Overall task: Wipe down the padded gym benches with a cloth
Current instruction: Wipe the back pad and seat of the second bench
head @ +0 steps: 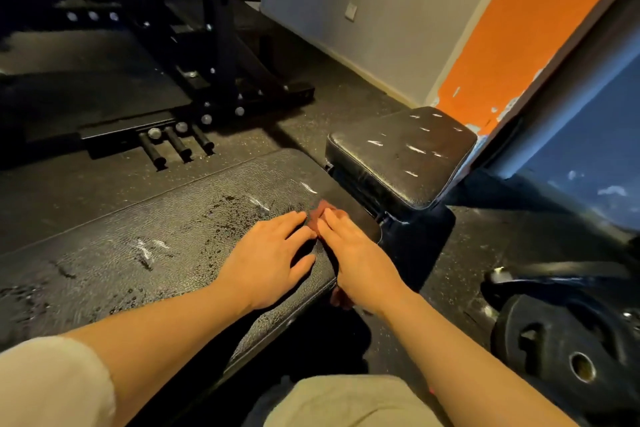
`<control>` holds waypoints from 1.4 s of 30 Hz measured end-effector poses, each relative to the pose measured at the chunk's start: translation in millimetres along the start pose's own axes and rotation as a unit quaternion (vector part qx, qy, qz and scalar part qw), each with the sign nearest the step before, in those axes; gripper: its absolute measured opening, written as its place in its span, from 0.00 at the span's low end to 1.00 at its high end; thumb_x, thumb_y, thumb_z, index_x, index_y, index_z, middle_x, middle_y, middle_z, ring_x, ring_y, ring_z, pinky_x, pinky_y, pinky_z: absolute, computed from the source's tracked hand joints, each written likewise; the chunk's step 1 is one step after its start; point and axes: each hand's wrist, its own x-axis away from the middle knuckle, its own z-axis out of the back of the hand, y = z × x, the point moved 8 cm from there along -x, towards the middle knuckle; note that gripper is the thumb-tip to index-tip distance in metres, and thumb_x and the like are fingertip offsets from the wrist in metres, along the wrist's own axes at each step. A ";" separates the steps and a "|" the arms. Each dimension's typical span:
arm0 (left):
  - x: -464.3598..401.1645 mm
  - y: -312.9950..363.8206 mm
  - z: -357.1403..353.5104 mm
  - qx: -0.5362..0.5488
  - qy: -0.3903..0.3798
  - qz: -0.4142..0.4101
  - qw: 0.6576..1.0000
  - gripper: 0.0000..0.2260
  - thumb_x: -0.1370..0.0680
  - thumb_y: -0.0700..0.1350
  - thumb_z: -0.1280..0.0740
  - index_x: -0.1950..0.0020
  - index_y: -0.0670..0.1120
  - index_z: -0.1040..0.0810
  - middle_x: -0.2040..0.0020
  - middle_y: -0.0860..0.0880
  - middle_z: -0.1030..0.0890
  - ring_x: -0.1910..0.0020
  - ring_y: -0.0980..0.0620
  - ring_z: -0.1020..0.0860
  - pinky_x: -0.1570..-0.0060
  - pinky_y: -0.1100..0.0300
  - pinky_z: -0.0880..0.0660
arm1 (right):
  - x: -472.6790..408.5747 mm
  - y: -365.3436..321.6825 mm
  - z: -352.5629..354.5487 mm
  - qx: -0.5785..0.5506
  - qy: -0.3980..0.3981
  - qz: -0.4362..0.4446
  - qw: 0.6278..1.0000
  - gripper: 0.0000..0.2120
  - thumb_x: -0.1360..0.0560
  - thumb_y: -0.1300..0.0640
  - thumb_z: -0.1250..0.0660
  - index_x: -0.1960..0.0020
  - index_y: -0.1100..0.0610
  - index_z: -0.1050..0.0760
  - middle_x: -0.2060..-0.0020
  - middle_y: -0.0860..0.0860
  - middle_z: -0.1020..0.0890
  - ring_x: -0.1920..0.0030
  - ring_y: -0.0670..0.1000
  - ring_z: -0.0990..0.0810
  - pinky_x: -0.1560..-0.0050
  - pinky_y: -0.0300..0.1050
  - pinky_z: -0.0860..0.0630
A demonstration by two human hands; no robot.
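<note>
both hands flat on the wet bench pad (pixel 145 236), left hand (pixel 273 260) fingers spread, right hand (pixel 353 253) fingers together pressing the reddish cloth (pixel 320 210) at 1 o'clock

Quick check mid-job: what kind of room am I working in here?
Most likely a gym's weight area: a padded bench under both hands, a black weight plate on the rubber floor, and a steel rack behind.

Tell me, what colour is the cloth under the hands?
Reddish-brown. The cloth peeks out past the fingertips on the black bench, seen in the head view.
</note>
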 end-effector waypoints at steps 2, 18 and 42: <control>-0.1 -1.2 0.7 0.006 0.002 0.009 1.000 0.27 0.22 0.62 0.49 0.32 0.49 0.25 0.29 0.48 0.28 0.30 0.48 0.29 0.34 0.51 0.32 | -1.8 22.9 2.9 0.020 0.008 -0.017 1.000 0.32 0.21 0.64 0.40 0.21 0.52 0.48 0.21 0.48 0.49 0.22 0.49 0.52 0.24 0.45 0.46; -2.9 -2.6 -4.1 0.023 0.012 -0.002 1.000 0.25 0.22 0.60 0.47 0.34 0.47 0.24 0.31 0.47 0.25 0.32 0.48 0.27 0.37 0.50 0.28 | -49.9 53.3 16.2 0.012 0.002 -0.119 0.993 0.34 0.27 0.73 0.40 0.24 0.54 0.37 0.24 0.52 0.38 0.24 0.55 0.41 0.27 0.49 0.40; -58.5 -88.1 19.4 -0.067 -0.168 0.055 0.982 0.40 0.27 0.69 0.40 0.21 0.50 0.44 0.22 0.46 0.41 0.23 0.47 0.42 0.28 0.49 0.38 | -127.1 34.5 -12.1 0.049 -0.001 -0.157 0.986 0.25 0.17 0.53 0.47 0.21 0.55 0.46 0.21 0.57 0.50 0.22 0.57 0.50 0.24 0.50 0.54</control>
